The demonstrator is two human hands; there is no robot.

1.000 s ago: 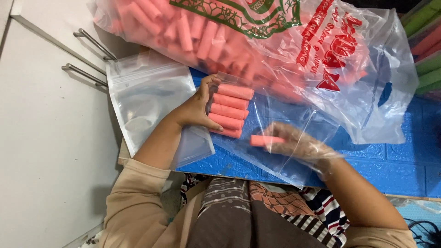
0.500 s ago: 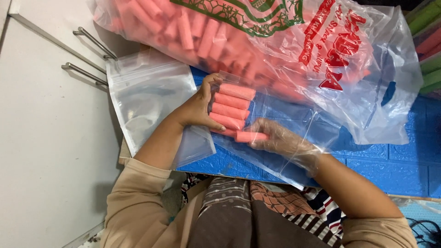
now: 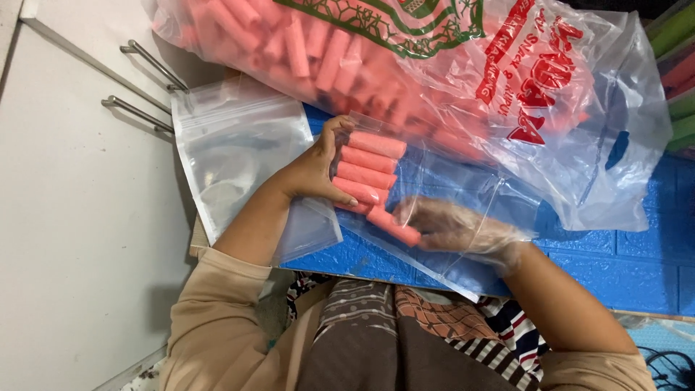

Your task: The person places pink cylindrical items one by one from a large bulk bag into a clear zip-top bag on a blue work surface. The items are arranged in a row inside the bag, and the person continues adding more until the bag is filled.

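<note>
**Five pink sticks in a clear flat bag, both hands engaged**

Five short pink sticks, cylindrical, matte, alike in length. Four lie stacked side by side in a row (image 3: 368, 168) inside a clear flat bag (image 3: 463, 217), which rests on the blue counter (image 3: 637, 268). The fifth stick (image 3: 394, 225) sits at the near end of the row, tilted off the line of the others.

Left hand (image 3: 315, 170): bare, fingers curled round the end of the row, thumb against the lowest stacked stick, grip closed on the row through the bag's film.

Right hand (image 3: 456, 228): in a thin transparent glove, reaching inside the clear flat bag; its grip is closed on the fifth stick, fingertips at the stick's right end.

Stock bag (image 3: 565, 108): large, clear plastic with red and green print, lying across the far side of the counter and filled with many more pink sticks of the same kind.

Empty zip bags (image 3: 239, 152): a pile of clear ones, lying left of the row, partly under the left forearm.

White cabinet (image 3: 65, 217) with two metal handles (image 3: 141, 90): to the left of the counter.
</note>
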